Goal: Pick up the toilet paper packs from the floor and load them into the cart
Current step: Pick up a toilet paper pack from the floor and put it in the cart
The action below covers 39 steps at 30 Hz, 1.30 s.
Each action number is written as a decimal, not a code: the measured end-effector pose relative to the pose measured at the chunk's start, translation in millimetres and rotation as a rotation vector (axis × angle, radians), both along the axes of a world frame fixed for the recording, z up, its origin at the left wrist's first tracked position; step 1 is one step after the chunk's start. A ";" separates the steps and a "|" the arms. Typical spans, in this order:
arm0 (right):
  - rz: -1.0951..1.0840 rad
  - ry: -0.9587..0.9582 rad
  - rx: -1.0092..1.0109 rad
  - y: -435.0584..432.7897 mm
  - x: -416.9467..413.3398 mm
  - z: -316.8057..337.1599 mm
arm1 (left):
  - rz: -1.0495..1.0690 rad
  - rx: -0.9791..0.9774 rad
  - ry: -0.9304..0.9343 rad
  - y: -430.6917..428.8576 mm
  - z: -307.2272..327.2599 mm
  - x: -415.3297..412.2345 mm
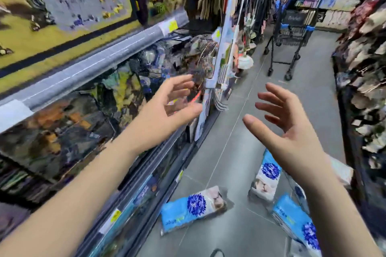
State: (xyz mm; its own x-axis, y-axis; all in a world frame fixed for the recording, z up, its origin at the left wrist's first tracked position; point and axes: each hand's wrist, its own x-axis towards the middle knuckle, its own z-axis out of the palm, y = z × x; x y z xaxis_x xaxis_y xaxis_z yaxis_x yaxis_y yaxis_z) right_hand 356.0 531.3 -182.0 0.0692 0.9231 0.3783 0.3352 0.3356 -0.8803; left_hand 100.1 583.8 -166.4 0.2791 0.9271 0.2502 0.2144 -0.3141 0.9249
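View from a person's head, looking down a store aisle. Both bare hands are raised in front of the camera and hold nothing. The left hand (167, 108) is in front of the blurred shelving (83, 73) on the left. The right hand (292, 129) is above the grey floor (229, 152). On each hand the fingers (179, 81) are spread and gently bent, with the palms turned toward each other and well apart.

Three toilet paper packs lie on the floor below the hands, each blue and white with a dark blue flower print. The left pack (192, 210) lies flat near the foot of the shelving. The middle pack (266, 175) lies lengthwise just beyond it, its far end hidden by the right wrist. The right pack (296, 221) lies at the lower right, beside the right forearm.

The cart (292, 27), dark-framed with blue trim, stands on its wheels far down the aisle, well apart from the packs. Its contents are too blurred to tell. More blurred shelves (365, 69) line the right side.
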 end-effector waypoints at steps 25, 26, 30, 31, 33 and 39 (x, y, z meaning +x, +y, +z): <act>0.064 0.027 -0.672 166.0 19.7 -364.7 | 0.433 -0.682 -0.074 95.4 -423.8 0.1; 0.060 0.028 -0.688 169.5 18.1 -390.8 | 0.435 -0.709 -0.061 95.3 -450.4 -2.7; 0.042 0.043 -0.762 179.1 13.7 -501.6 | 0.454 -0.782 -0.006 90.0 -562.1 -18.4; 0.033 0.051 -0.780 179.8 13.3 -529.3 | 0.462 -0.810 0.004 87.9 -589.4 -22.5; 0.015 0.060 -0.815 178.0 12.1 -582.1 | 0.459 -0.874 0.028 81.1 -640.0 -30.3; -0.015 0.008 -0.911 170.5 7.5 -709.8 | 0.488 -1.019 0.118 54.7 -770.1 -39.3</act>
